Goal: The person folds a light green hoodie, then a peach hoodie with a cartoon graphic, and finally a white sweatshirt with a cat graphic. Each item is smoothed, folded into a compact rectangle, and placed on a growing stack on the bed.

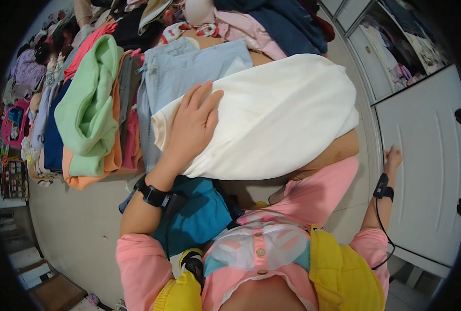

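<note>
My left hand (194,120) lies flat, fingers stretched, on the left end of a folded white garment (287,114), pressing it without gripping. Beneath that garment's left part is a light blue pair of trousers (176,70). Off to the right, my right hand (393,157) is against a white wardrobe door (427,160), near the door's left edge. Its fingers are curled closed, and what they hold, if anything, is hidden. Each wrist wears a black band with a small device.
Left of the trousers stands a stack of folded clothes topped by a green garment (93,103). A teal cloth (196,210) lies close to my body. Dark blue and pink clothes (272,23) are piled at the back. Clothes fill an open wardrobe compartment (396,46) at far right.
</note>
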The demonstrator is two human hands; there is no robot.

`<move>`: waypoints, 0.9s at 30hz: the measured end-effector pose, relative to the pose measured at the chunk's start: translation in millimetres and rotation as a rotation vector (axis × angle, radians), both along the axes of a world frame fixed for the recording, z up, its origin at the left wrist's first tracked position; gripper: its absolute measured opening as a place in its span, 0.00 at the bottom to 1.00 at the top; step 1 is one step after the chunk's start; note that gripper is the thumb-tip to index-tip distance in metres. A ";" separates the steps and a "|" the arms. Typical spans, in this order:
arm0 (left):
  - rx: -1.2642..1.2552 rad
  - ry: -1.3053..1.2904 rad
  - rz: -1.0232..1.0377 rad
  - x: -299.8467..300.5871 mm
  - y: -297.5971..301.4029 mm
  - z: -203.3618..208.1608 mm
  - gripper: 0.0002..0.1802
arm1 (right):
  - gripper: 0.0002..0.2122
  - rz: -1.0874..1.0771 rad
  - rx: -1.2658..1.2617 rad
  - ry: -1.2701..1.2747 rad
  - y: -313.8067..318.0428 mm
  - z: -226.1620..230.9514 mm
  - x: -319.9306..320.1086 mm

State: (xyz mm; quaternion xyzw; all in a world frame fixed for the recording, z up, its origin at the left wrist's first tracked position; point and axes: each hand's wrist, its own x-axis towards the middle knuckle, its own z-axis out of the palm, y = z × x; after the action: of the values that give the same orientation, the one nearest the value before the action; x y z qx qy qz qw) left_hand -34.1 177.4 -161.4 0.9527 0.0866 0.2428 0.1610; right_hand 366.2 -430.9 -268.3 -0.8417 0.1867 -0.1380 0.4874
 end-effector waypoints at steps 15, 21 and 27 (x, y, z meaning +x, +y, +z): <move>-0.423 0.153 -0.234 -15.8 -24.8 29.6 0.22 | 0.14 0.751 -0.115 -0.250 177.1 57.1 -32.8; -0.530 0.153 -0.219 -39.1 -60.0 37.5 0.28 | 0.25 1.390 -0.512 -0.522 304.1 129.2 -53.5; -0.582 0.355 -0.134 -52.0 -61.0 36.7 0.24 | 0.32 1.503 -1.008 -0.490 337.5 151.0 -52.1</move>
State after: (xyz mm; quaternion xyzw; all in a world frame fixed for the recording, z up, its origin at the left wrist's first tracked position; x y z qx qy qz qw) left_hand -86.0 116.4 -124.8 0.8978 0.1161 0.0271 0.4239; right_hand 314.1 -93.4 -117.3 -0.8011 -0.5957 -0.0250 0.0521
